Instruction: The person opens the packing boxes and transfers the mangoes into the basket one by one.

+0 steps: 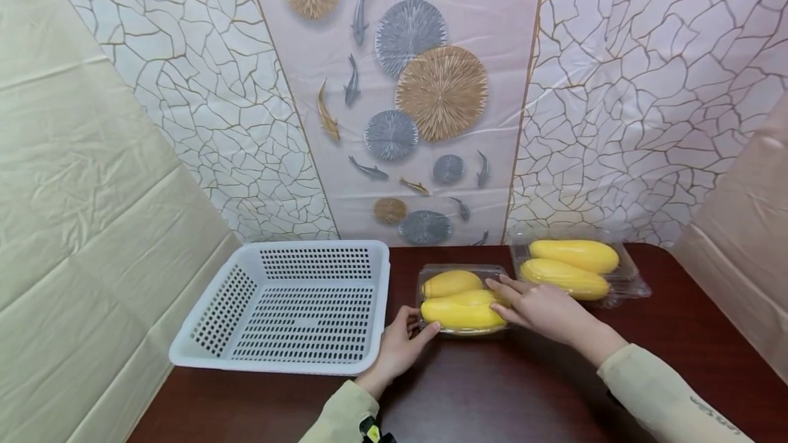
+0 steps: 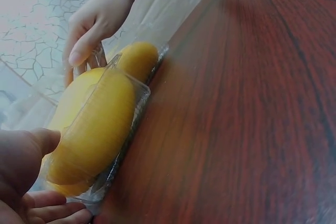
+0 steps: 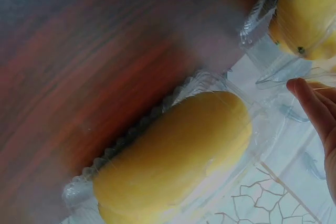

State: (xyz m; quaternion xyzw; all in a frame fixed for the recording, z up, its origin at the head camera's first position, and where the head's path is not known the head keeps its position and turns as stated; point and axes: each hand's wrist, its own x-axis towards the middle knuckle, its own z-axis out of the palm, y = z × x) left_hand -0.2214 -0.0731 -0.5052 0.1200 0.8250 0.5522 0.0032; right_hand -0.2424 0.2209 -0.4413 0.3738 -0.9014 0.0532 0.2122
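Observation:
A clear plastic clamshell box (image 1: 431,269) holding yellow oblong fruits (image 1: 463,310) sits on the dark table, in front of me. At its left end is my left hand (image 1: 397,347), thumb along the front corner and fingers around the side. In the left wrist view, the left thumb (image 2: 47,141) lies against the clear plastic beside a fruit. My right hand (image 1: 542,310) reaches over the box's right end. The right wrist view shows the right thumb (image 3: 299,88) and fingers pinching a thin clear plastic edge (image 3: 270,82) of the lid.
A white perforated basket (image 1: 383,292) stands to the left of the box. Back right, a second clear box (image 1: 628,266) with long yellow fruits (image 1: 569,279) rests near the patterned backdrop (image 1: 615,122). Fabric walls (image 1: 92,258) enclose the sides.

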